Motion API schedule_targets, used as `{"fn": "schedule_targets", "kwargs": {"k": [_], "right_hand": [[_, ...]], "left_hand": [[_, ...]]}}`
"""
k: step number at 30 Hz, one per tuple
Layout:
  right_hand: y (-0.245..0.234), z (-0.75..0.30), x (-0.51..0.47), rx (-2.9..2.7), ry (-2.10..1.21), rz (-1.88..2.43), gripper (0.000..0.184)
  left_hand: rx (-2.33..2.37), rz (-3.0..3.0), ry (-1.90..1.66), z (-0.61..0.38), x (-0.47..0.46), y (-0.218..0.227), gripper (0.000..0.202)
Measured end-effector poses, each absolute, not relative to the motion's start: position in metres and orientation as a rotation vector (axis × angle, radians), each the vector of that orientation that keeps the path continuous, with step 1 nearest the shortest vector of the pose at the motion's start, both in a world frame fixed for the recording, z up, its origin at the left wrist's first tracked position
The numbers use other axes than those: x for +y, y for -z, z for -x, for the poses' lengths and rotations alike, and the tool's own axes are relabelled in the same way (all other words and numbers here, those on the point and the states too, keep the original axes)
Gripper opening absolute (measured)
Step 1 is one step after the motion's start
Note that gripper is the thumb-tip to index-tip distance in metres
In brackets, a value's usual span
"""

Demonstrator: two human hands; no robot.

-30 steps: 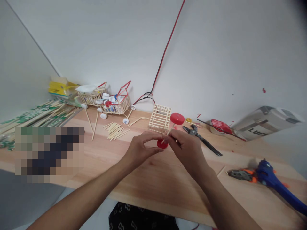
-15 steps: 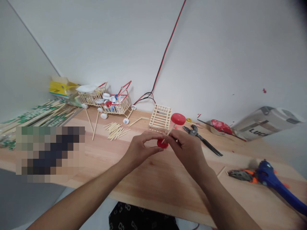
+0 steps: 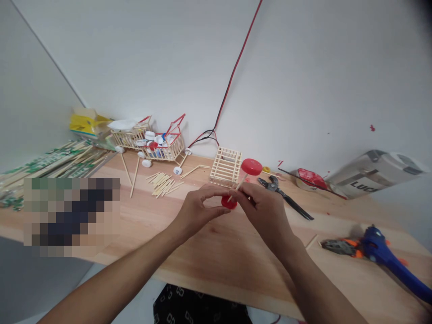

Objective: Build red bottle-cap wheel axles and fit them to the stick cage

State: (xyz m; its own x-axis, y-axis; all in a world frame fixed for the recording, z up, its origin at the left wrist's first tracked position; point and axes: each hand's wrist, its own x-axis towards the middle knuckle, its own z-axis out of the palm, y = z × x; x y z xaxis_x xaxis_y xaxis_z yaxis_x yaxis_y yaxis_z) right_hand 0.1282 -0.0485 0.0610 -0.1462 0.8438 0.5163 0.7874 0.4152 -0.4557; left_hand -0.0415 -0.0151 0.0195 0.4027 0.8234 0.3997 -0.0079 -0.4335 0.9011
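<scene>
Between the thumb and fingers of my left hand [image 3: 202,204] is a red bottle cap [image 3: 229,203], held above the table. My right hand [image 3: 263,204] pinches a thin wooden stick [image 3: 240,183]. The stick's lower end meets the inside of that cap, and a second red cap [image 3: 251,167] sits at its upper end. Just beyond my hands stands a small slatted stick frame [image 3: 225,165]. A pile of short cut sticks [image 3: 164,184] lies to the left of it.
Two stick carts with cap wheels, the nearer cart [image 3: 164,146] full of caps, stand by the wall. Pliers [image 3: 286,198], a blue glue gun [image 3: 378,247], a red paint dish [image 3: 310,179] and a bag [image 3: 374,175] are at right. Packaged sticks [image 3: 60,162] lie at left.
</scene>
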Motion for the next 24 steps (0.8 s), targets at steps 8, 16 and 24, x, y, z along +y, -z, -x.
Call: {"fn": "schedule_targets", "kwargs": {"k": [8,16,24], "right_hand": [[-0.0597,-0.1292,-0.0477,-1.942,-0.081,1.354,0.028],[-0.0583,-0.1294,-0.0478,-1.937,-0.083,1.355,0.029],[-0.0589,-0.1298,-0.0486,-1.940,-0.082,1.349,0.029]], "left_hand": [[0.711,-1.758,-1.161,0.0411,-0.0150,-0.0196,0.032],[0.709,-1.760,-1.154,0.0410,-0.0138,-0.0176,0.033],[0.707,-1.729,-1.146,0.0411,-0.0152,-0.0177,0.033]]}}
